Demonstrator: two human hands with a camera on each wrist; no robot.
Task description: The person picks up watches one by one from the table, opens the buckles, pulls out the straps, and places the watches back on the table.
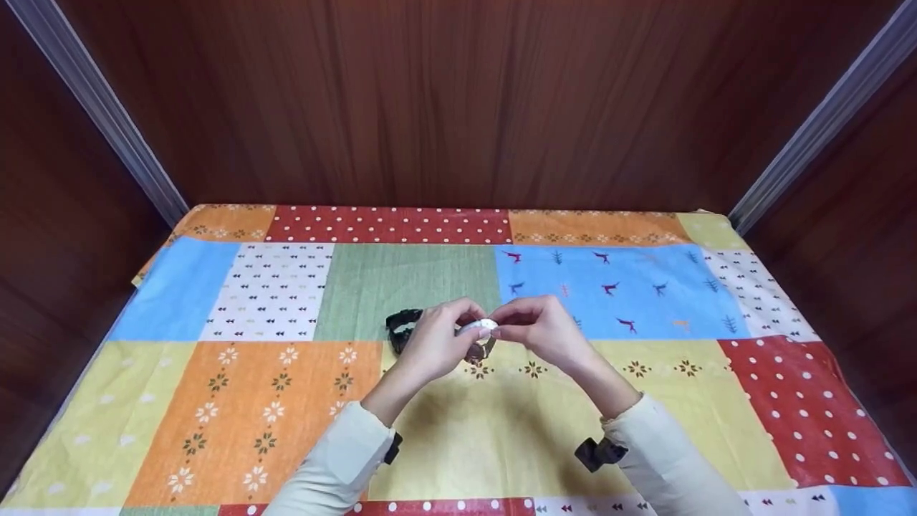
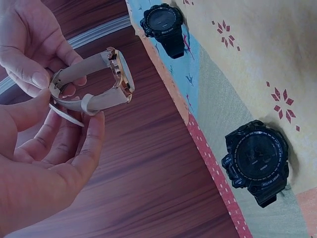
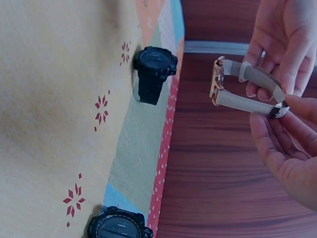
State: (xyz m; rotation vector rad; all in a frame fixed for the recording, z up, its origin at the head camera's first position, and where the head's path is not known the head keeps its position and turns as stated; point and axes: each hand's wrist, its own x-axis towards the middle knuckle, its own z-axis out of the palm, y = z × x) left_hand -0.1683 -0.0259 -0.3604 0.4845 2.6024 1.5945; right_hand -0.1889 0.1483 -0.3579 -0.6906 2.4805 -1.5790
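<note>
Nearest the head camera, two cream sleeves (image 1: 337,459) are seen reaching over the patchwork-covered table (image 1: 215,401). A beige-strapped watch (image 2: 99,79) with a rose-gold case is held above the cloth between both hands: its strap is pinched by the left hand (image 1: 433,347) and by the right hand (image 1: 544,330). Two black watches (image 2: 257,158) (image 2: 163,25) are laid on the cloth, well apart.

Two black sport watches (image 2: 257,161) (image 2: 163,27) lie apart on a worktop covered by a patchwork cloth (image 1: 272,401), with dark wood-panelled walls (image 1: 458,100) around it.
</note>
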